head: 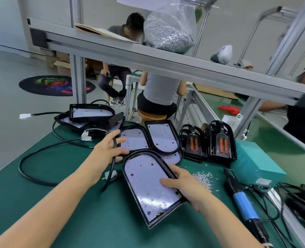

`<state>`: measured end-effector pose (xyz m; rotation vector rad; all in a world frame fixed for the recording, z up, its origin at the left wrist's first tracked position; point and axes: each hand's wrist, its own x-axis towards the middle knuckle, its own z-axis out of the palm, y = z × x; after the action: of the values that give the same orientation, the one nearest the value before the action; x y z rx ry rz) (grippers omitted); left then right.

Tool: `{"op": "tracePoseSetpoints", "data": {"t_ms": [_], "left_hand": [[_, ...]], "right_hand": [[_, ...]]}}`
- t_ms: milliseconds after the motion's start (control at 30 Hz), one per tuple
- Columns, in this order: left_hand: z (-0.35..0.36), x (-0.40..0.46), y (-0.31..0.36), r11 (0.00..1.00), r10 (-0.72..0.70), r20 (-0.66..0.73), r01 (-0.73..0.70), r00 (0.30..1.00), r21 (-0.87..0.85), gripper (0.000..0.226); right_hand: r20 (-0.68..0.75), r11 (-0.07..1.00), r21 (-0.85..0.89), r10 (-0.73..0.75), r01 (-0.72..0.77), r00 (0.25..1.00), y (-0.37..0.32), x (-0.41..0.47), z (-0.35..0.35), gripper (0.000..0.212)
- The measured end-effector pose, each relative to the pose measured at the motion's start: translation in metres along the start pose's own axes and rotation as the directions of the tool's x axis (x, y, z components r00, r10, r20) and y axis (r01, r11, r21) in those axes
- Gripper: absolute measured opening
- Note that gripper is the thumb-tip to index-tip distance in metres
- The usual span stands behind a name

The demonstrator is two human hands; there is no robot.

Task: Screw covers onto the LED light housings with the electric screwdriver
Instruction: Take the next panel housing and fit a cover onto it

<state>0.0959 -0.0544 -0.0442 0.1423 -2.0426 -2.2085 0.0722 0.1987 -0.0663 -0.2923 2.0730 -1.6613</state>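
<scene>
step: right hand point(187, 185) grips housing point(148, 183), left hand point(108, 149) pinches its cable point(113, 158)
next: probably needs the screwdriver point(243, 203) and screws point(203, 179)

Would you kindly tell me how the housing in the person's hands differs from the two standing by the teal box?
The held housing lies tilted, its white LED board facing up; the standing housings are upright, showing black backs with orange inserts. The right hand grips the held one while the left hand holds its cable; nobody touches the standing pair. All share a black, arched frame.
</scene>
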Motion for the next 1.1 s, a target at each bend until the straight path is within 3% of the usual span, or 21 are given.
{"op": "tracePoseSetpoints", "data": {"t_ms": [233,367,500,733,833,967,1033,1100], "left_hand": [[0.013,-0.009,-0.018,0.988,0.026,0.1,-0.04,0.995,0.149,0.063],[0.023,-0.018,-0.033,0.954,-0.026,0.047,0.011,0.999,0.301,0.055],[0.035,-0.026,-0.045,0.911,-0.082,-0.045,0.093,0.996,0.402,0.068],[0.05,-0.025,-0.051,0.766,-0.146,-0.096,0.174,0.985,0.618,0.029],[0.053,-0.017,-0.053,0.779,-0.119,-0.168,0.197,0.979,0.595,0.009],[0.056,-0.009,-0.055,0.799,-0.092,-0.24,0.215,0.966,0.561,0.029],[0.057,-0.008,-0.058,0.774,-0.076,-0.268,0.226,0.96,0.592,0.03],[0.058,-0.009,-0.062,0.724,-0.033,-0.299,0.229,0.954,0.651,0.028]], "right_hand": [[-0.013,0.993,-0.112,0.037,-0.038,0.999,0.01,-0.007,0.002,0.039],[-0.046,0.989,-0.133,0.058,-0.064,0.997,0.013,-0.003,0.0,0.031],[-0.068,0.992,-0.113,0.042,-0.05,0.997,0.018,-0.004,0.003,0.026],[-0.061,0.976,-0.192,0.097,-0.108,0.993,0.017,-0.01,0.001,0.018],[-0.065,0.967,-0.248,0.044,-0.059,0.997,0.016,-0.009,-0.002,0.012],[-0.058,0.947,-0.322,0.0,-0.018,0.998,0.013,-0.007,-0.014,0.006],[-0.107,0.95,-0.31,-0.01,-0.023,0.994,0.009,-0.005,-0.02,0.012],[-0.262,0.951,-0.307,-0.063,-0.021,0.963,0.006,0.001,-0.029,0.019]]}}
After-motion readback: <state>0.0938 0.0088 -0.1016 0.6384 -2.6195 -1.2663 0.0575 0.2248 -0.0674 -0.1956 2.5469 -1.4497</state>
